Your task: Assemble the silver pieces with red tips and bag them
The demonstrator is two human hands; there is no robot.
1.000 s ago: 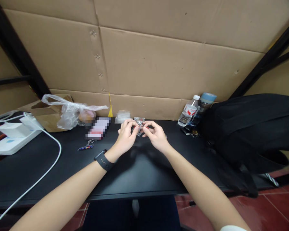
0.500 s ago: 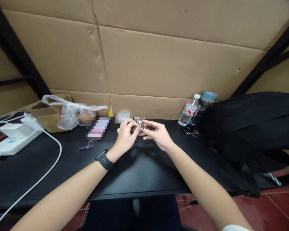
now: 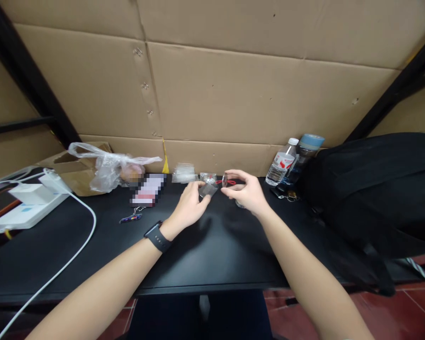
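My left hand (image 3: 190,208), with a black watch on its wrist, pinches a small clear plastic bag (image 3: 208,190) just above the black table (image 3: 205,245). My right hand (image 3: 247,192) is a short way to the right of it and pinches a small round disc with a red loop (image 3: 226,181) between thumb and fingers. Behind the hands, small clear packets (image 3: 184,173) lie against the cardboard wall.
A keychain (image 3: 131,218) and a blurred card lie left of the hands. Further left are a plastic bag (image 3: 108,165) on a cardboard box, a white power strip (image 3: 26,203) and a cable. Two bottles (image 3: 281,163), keys and a black bag (image 3: 368,193) stand at the right.
My hands were together on one small item. Now they have drawn apart: the right hand moved right with the disc and red loop, and the left kept the clear bag.
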